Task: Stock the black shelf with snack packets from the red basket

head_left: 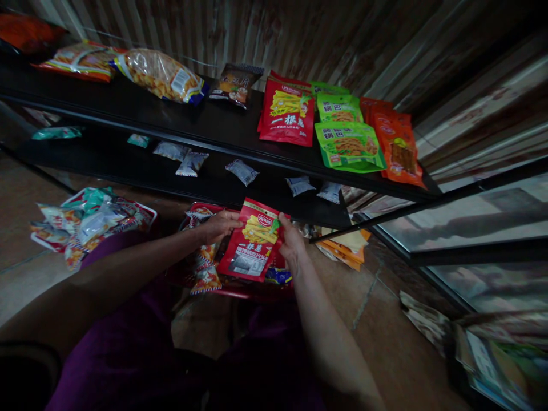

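I hold a red snack packet (253,242) with yellow sticks printed on it, between both hands, above a red basket (240,292) of mixed snack packs on the floor. My left hand (219,225) grips the packet's left edge. Its right edge is pinched by my right hand (291,242). A matching red packet (286,114) lies on the top black shelf (201,128), beside green packets (349,144) and orange packets (398,148).
A clear bag of yellow snacks (160,74) and a dark packet (235,84) lie further left on the top shelf. Small silver sachets (242,171) are scattered on the lower shelf. A pile of packs (88,220) sits on the floor at left. Flattened cartons (492,348) lie at right.
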The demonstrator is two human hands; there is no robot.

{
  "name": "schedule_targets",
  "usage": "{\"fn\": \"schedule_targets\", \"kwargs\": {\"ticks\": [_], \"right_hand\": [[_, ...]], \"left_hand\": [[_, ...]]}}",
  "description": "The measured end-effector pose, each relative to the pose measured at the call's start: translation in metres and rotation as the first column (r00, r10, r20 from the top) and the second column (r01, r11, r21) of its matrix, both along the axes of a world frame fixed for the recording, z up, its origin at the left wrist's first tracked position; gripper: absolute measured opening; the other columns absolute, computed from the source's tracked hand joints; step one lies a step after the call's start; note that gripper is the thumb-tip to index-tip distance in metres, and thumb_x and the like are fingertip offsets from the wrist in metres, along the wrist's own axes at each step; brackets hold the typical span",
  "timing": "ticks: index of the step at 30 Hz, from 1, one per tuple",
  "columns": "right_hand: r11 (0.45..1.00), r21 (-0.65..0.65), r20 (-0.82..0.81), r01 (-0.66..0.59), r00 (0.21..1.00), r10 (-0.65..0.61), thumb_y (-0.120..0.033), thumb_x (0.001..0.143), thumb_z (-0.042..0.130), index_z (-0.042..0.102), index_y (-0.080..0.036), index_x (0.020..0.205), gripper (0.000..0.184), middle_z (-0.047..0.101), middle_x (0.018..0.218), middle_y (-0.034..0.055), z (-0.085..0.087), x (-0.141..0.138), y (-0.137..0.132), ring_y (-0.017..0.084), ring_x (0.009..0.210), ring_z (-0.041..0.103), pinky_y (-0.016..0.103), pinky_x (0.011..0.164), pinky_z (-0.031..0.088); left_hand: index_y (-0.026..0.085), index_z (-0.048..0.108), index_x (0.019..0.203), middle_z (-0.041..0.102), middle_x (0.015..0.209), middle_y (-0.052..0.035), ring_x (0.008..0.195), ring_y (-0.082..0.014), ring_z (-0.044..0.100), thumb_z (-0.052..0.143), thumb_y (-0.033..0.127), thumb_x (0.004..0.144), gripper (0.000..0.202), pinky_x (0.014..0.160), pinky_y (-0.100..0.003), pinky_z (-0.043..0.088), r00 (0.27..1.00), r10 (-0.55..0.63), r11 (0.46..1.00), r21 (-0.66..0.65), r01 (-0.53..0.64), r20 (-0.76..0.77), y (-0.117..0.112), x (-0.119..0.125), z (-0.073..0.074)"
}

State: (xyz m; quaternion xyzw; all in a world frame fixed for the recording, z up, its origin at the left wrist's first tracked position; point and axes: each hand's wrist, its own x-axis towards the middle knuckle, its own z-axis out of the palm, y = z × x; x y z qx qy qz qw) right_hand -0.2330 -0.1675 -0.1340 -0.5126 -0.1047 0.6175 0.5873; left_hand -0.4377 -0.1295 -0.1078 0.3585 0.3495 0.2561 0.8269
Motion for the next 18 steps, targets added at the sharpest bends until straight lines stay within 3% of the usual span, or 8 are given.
{"fn": "schedule_targets", "kwargs": {"ticks": [2,5,11,18], "right_hand": [[0.998,-0.026,-0.049,-0.051,0.998,0.049,-0.035,0.072,0.072,0.063,-0.017,0.082,0.022,0.073,0.071,0.0053,0.007,-0.002,-0.002,0.024,0.076,0.07,0.038,0.072,0.058],[0.994,0.057,-0.052,-0.095,0.994,0.098,-0.03,0.068,0.074,0.066,-0.017,0.085,0.023,0.074,0.079,0.0051,0.016,-0.005,-0.007,0.021,0.075,0.07,0.033,0.07,0.058],[0.996,0.089,0.032,-0.027,0.999,0.025,-0.025,0.063,0.077,0.068,-0.019,0.074,0.016,0.073,0.069,0.0018,0.02,-0.008,-0.011,0.018,0.066,0.069,0.031,0.067,0.058],[0.992,0.124,0.021,-0.023,1.0,0.021,-0.029,0.06,0.079,0.067,-0.019,0.072,0.02,0.072,0.065,0.0009,0.02,-0.007,-0.01,0.017,0.062,0.067,0.03,0.064,0.057]], "left_hand": [[0.009,0.069,0.084,0.073,0.08,-0.0101,0.071,-0.0189,0.068,0.071,0.014,0.065,0.02,0.074,-0.032,0.051,0.999,0.025,0.999,-0.023,-0.024,0.047,0.003,-0.002,0.0],[0.009,0.068,0.086,0.073,0.08,-0.0099,0.075,-0.0196,0.069,0.07,0.011,0.066,0.021,0.076,-0.031,0.052,0.992,0.09,0.995,-0.048,-0.086,0.091,0.008,-0.007,-0.004],[0.009,0.067,0.083,0.073,0.081,-0.0107,0.07,-0.0194,0.069,0.068,0.008,0.065,0.019,0.069,-0.029,0.055,0.987,0.149,0.986,-0.081,-0.143,0.066,0.012,-0.012,-0.014],[0.007,0.067,0.087,0.073,0.079,-0.0113,0.064,-0.0185,0.068,0.063,0.005,0.066,0.021,0.063,-0.028,0.055,0.984,0.18,0.978,-0.113,-0.177,0.013,0.011,-0.005,-0.01]]}}
